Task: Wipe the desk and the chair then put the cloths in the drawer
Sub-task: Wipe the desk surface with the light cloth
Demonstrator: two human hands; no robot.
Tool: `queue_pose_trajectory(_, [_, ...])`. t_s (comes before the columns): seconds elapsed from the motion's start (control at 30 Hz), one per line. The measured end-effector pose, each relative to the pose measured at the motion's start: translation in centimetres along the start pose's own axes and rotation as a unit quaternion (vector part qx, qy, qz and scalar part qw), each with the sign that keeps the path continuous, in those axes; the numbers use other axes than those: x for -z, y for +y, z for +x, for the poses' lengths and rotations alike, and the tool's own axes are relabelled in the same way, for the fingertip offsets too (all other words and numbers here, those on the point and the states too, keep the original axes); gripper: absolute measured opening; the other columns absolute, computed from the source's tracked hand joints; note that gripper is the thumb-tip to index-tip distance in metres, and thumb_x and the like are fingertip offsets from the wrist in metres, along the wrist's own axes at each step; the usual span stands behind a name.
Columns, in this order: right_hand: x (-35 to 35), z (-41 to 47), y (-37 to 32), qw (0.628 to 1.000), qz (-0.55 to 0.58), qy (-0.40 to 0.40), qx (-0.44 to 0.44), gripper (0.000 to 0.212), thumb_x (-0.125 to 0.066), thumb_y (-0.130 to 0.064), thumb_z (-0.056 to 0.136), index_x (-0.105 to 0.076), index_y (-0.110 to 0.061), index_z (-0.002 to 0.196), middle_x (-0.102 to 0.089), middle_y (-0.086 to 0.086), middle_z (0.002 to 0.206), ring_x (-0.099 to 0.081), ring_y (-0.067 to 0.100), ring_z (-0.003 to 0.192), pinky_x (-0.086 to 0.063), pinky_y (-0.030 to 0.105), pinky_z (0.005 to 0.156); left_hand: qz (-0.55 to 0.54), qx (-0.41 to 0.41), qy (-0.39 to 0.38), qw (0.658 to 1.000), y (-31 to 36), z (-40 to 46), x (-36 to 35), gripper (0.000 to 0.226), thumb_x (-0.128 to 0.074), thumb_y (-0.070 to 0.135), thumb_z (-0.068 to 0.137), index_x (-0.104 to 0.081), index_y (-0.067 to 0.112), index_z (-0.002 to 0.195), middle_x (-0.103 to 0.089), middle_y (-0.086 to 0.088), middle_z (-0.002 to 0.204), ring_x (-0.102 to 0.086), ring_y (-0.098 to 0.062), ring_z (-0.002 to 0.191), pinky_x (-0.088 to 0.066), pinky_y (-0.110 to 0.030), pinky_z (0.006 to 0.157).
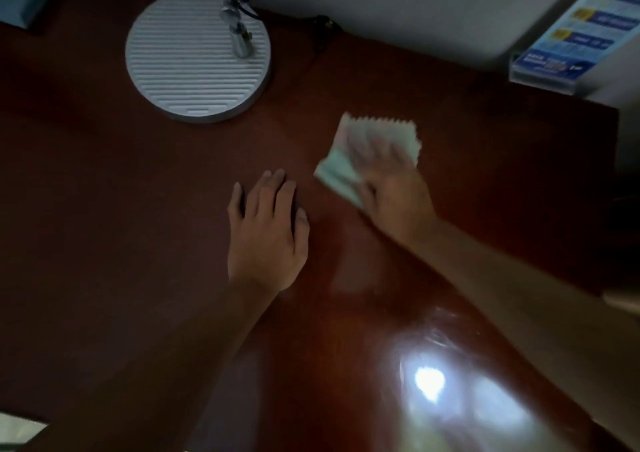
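A pale folded cloth (341,171) with a zigzag edge lies on the dark reddish-brown desk (138,209), right of centre. My right hand (391,181) presses flat on top of it with straight fingers, blurred by motion. My left hand (266,230) rests palm down on the bare desk just to the left of the cloth, fingers straight and holding nothing. The chair and the drawer are out of view.
A round ribbed grey lamp base (197,53) with a metal stem stands at the back left. A blue leaflet holder (588,36) sits at the back right by the wall. A dark cable (322,32) lies behind the lamp. The desk's right edge (616,192) is close.
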State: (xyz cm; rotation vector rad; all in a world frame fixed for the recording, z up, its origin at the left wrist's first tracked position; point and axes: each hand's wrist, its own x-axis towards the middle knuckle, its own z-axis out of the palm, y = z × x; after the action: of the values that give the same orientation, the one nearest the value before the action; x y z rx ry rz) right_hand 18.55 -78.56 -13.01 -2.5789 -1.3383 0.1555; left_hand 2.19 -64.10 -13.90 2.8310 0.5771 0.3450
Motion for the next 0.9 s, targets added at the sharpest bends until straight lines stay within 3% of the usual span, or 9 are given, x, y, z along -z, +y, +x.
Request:
queue_pose_trajectory(0.1, [1.2,6.2,4.5,0.993,-0.025,0.027,-0.108,0.047,-0.04,-0.026,0.103,-0.04,-0.007,0.146,-0.037,0.014,0.154,-0.028,0.034,0.144,-0.021,0.042,0.116,-0.003,0.003,-0.006,1.0,0.0,0.0,0.0,0.042,-0.042,0.03,0.098,-0.056,0.008,0.13,-0.053,-0.012,0.141,-0.042,-0.026,0.138,-0.023,-0.055,0.115])
queue_pose_trajectory(0.2, [1.2,7.2,4.3,0.991,-0.019,0.038,-0.128,0.046,-0.038,-0.027,0.103,-0.042,-0.006,0.144,-0.034,0.011,0.156,-0.028,0.034,0.144,-0.023,0.043,0.114,-0.001,0.008,-0.018,1.0,0.0,0.1,0.2,0.043,-0.042,0.03,0.098,-0.055,0.008,0.132,-0.051,-0.011,0.142,-0.041,-0.026,0.138,-0.022,-0.054,0.116])
queue_pose_trajectory(0.33, [0.0,-3.5,-1.1,1.0,0.027,-0.009,0.011,0.043,-0.045,-0.024,0.1,-0.051,-0.006,0.139,-0.038,0.014,0.153,-0.029,0.037,0.144,-0.019,0.053,0.118,-0.002,0.003,-0.018,1.0,0.0,0.0,0.3,0.043,-0.043,0.029,0.097,-0.055,0.007,0.131,-0.052,-0.013,0.142,-0.041,-0.027,0.138,-0.022,-0.055,0.116])
queue_pose_trajectory(0.43, [0.8,-9.4,0.9,0.998,0.016,-0.032,0.045,0.048,-0.037,-0.035,0.101,-0.041,-0.014,0.145,-0.035,0.009,0.154,-0.028,0.031,0.145,-0.013,0.04,0.121,0.001,0.006,-0.019,1.0,-0.1,0.0,0.2,0.043,-0.043,0.03,0.098,-0.055,0.006,0.131,-0.051,-0.014,0.142,-0.041,-0.028,0.138,-0.022,-0.056,0.116])
queue_pose_trajectory(0.5, [1.8,-8.3,4.9,0.998,0.012,0.005,-0.061,0.051,-0.041,-0.031,0.1,-0.042,-0.005,0.143,-0.038,0.016,0.151,-0.032,0.036,0.142,-0.014,0.037,0.119,0.007,0.004,-0.019,1.0,0.0,0.0,0.2,0.042,-0.044,0.03,0.098,-0.055,0.006,0.131,-0.051,-0.014,0.142,-0.041,-0.028,0.138,-0.023,-0.056,0.115])
queue_pose_trajectory(0.57, [2.9,-6.1,8.3,0.99,0.016,0.042,-0.136,0.046,-0.045,-0.026,0.102,-0.048,0.001,0.138,-0.043,0.019,0.148,-0.033,0.037,0.141,-0.022,0.048,0.118,0.01,0.0,-0.016,1.0,0.0,0.0,0.1,0.042,-0.044,0.03,0.097,-0.055,0.006,0.13,-0.051,-0.014,0.142,-0.042,-0.029,0.137,-0.023,-0.055,0.115])
queue_pose_trajectory(0.67, [2.4,-7.1,6.8,0.977,0.031,0.054,-0.202,0.043,-0.045,-0.022,0.102,-0.047,-0.002,0.14,-0.038,0.018,0.152,-0.028,0.038,0.143,-0.022,0.055,0.117,0.006,0.0,-0.012,1.0,-0.1,-0.1,0.1,0.043,-0.044,0.03,0.097,-0.054,0.005,0.13,-0.05,-0.014,0.142,-0.041,-0.03,0.137,-0.021,-0.054,0.116])
queue_pose_trajectory(0.8, [0.2,-15.5,0.8,0.993,0.022,0.039,-0.109,0.044,-0.045,-0.024,0.098,-0.05,-0.007,0.139,-0.038,0.009,0.153,-0.03,0.033,0.144,-0.018,0.049,0.119,0.014,0.001,-0.014,1.0,0.0,0.0,0.0,0.045,-0.043,0.031,0.096,-0.052,0.006,0.132,-0.048,-0.015,0.144,-0.04,-0.03,0.138,-0.019,-0.053,0.117])
queue_pose_trajectory(0.9, [1.1,-15.1,3.9,0.995,0.006,0.036,-0.09,0.045,-0.041,-0.027,0.1,-0.049,-0.006,0.14,-0.037,0.008,0.152,-0.03,0.033,0.143,-0.019,0.048,0.118,0.02,-0.002,-0.005,1.0,0.0,-0.1,-0.2,0.045,-0.042,0.031,0.096,-0.051,0.006,0.132,-0.048,-0.015,0.144,-0.039,-0.03,0.138,-0.019,-0.053,0.117])
